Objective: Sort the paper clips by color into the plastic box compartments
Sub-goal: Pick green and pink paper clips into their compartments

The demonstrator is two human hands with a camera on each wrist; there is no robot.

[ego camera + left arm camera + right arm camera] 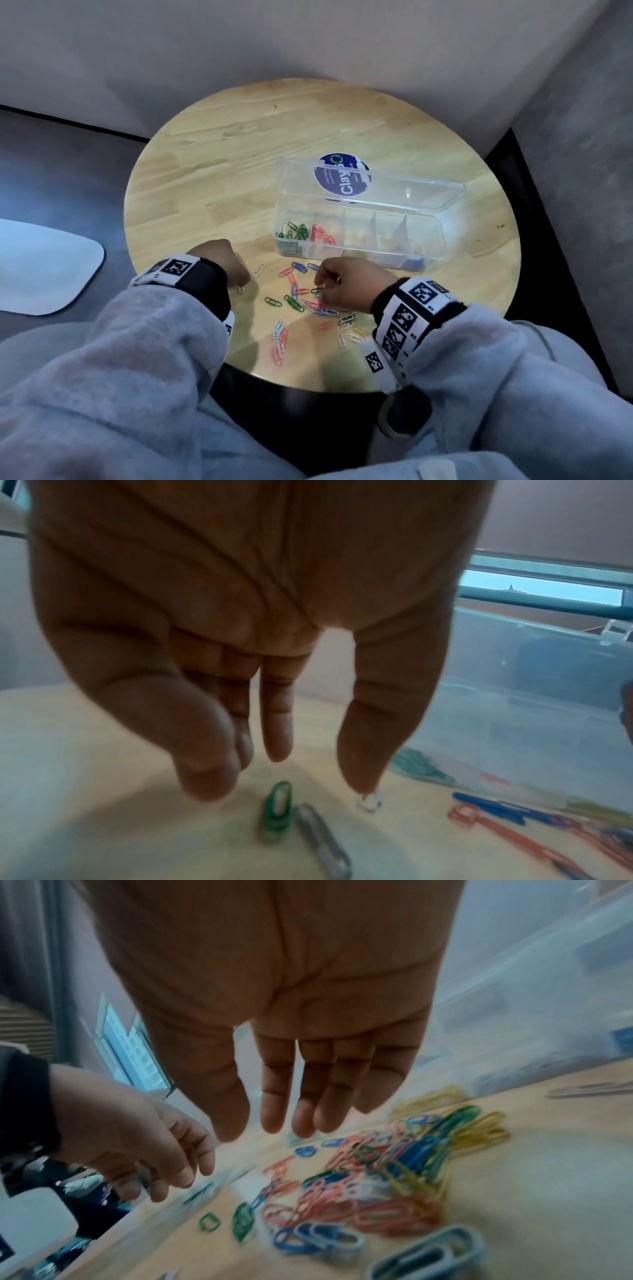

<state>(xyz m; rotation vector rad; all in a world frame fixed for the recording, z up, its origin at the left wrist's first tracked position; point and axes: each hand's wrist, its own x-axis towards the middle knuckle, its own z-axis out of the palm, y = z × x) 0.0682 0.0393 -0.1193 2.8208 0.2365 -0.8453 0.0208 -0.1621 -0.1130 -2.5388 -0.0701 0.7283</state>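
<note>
Grey walls and a dark floor are seen around a round wooden bench (239, 154), on which a clear plastic box (359, 236) stands with its lid (404, 192) thrown back behind it. Taken from the box's left end, green paper clips (294, 231) are found in the first compartment and red paper clips (320, 234) in the next; something yellowish can be made out in a compartment nearer the right end, though it is too faint to be named with certainty. The sorting is therefore judged to be begun but far from finished, since a large loose scatter of clips (308, 301) in red, blue, green, white and yellow is left on the bench just in front of the box, between the box and the bench's near edge. To the left of that scatter, the left hand (222, 263) is held low over the wood; in the left wrist view its fingers (277, 723) are extended downward and spread, with nothing gripped, and a fingertip is brought down onto or just above a white clip (369, 800), contact not being clear, while a green clip (277, 810) and a grey clip (322, 837) lie just beneath it. In front of the box's middle, the right hand (346, 284) is poised over the scatter; in the right wrist view its fingers (318, 1096) hang straight and close together, and nothing is held.
</note>
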